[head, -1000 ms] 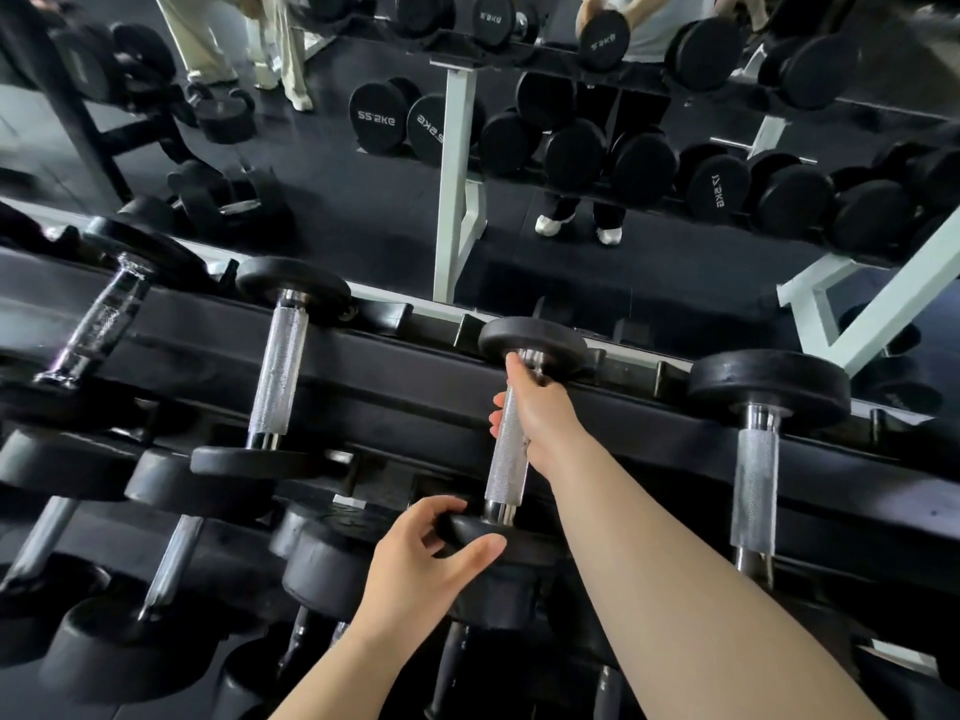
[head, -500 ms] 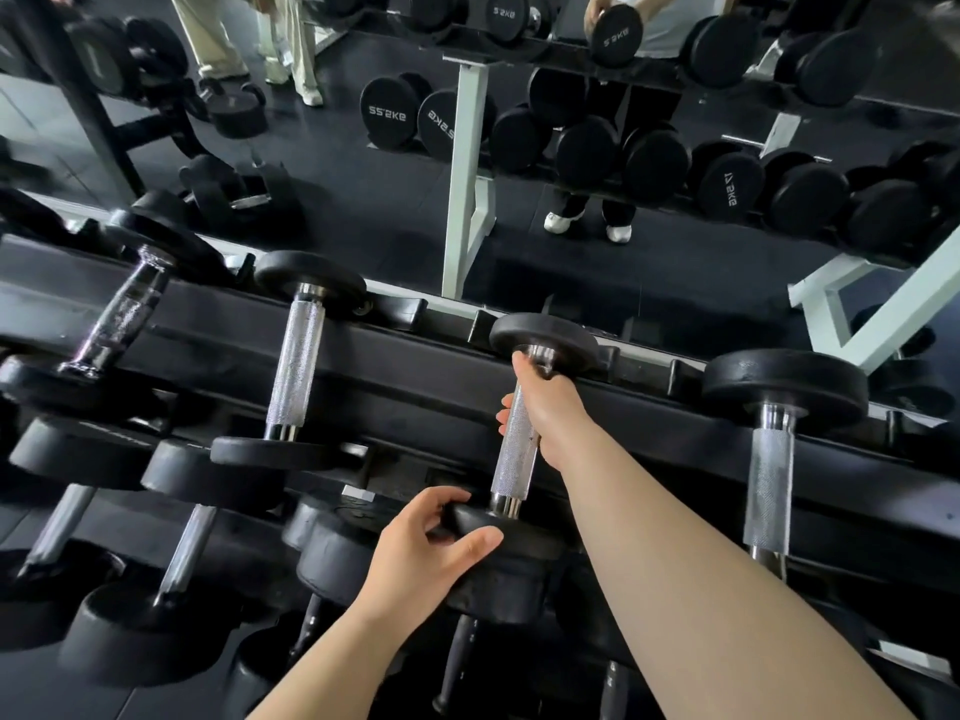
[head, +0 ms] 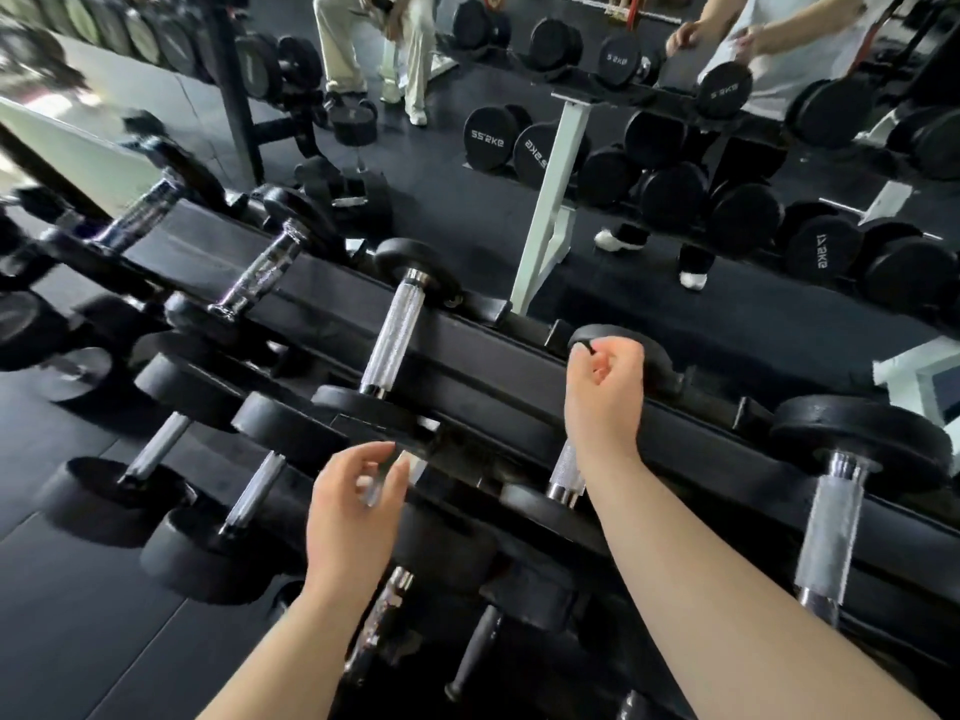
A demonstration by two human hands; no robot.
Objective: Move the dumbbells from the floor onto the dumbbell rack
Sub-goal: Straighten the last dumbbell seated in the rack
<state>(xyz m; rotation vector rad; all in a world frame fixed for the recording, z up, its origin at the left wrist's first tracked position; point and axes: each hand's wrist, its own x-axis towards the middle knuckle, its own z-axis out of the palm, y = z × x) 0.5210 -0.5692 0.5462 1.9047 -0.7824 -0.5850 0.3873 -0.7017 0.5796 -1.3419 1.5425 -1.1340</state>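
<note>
The right hand (head: 602, 397) sits with its fingers curled in over the upper end of a dumbbell (head: 563, 472). I cannot tell whether they actually grip the handle, which shows just below the wrist. That dumbbell lies across the top tier of the rack (head: 493, 356), its far head behind the knuckles. The left hand (head: 353, 506) hovers lower left, fingers loosely bent and holding nothing, just beside the near head of the neighbouring dumbbell (head: 392, 335).
</note>
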